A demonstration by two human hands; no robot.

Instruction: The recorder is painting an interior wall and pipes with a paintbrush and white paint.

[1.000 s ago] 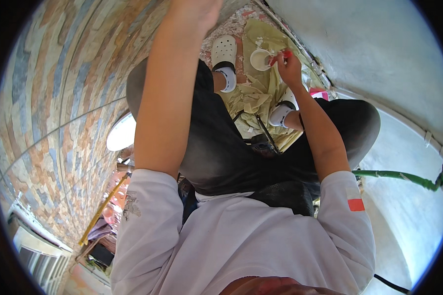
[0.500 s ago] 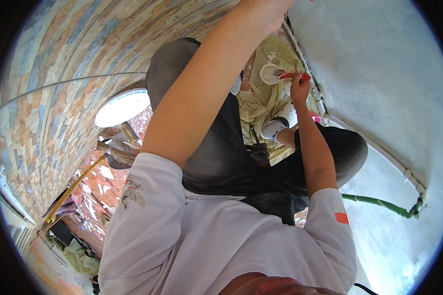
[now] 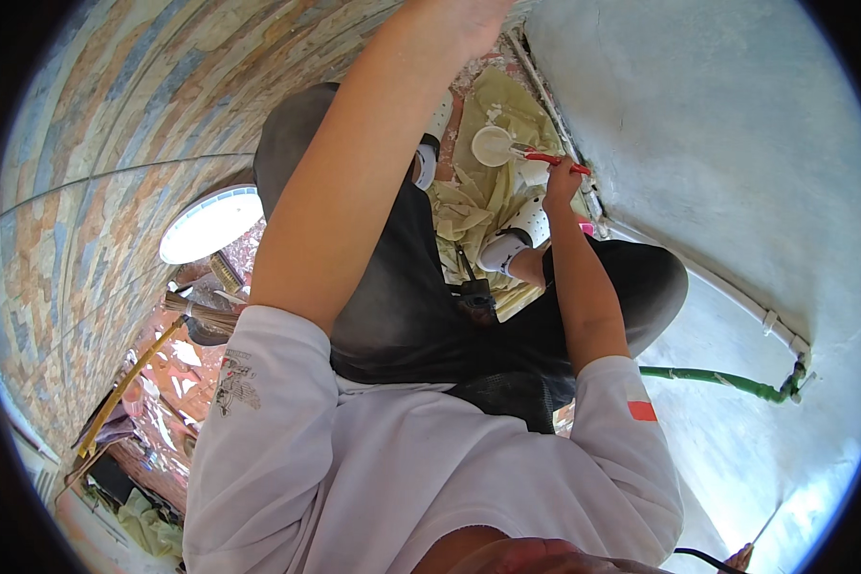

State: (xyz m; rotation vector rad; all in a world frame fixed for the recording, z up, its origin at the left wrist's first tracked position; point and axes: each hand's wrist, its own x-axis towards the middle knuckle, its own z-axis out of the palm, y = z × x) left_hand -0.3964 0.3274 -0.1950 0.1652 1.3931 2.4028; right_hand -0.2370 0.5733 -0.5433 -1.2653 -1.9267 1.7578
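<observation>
My right hand (image 3: 562,184) is closed around the red handle of a paintbrush (image 3: 548,158). The brush head points left, at the near right rim of a round white tub (image 3: 493,146); whether the two touch I cannot tell. A pale greenish-yellow sheet (image 3: 507,100) lies crumpled under the tub, between my feet. High at the upper edge is my left hand (image 3: 478,27), reaching forward beside the wall corner. Its fingers run out of the picture, so what it holds or touches is hidden.
A grey-white wall (image 3: 708,124) rises on the right, with a white pipe (image 3: 727,277) and a green hose (image 3: 713,381) along it. Stone-patterned wall covers the left. Behind my left leg are a white round lid-like object (image 3: 210,226), a broom (image 3: 199,314) and floor debris.
The brush head has come out of the tub's middle to its right rim, and the handle now slants more. The whole view has shifted, so everything sits farther left.
</observation>
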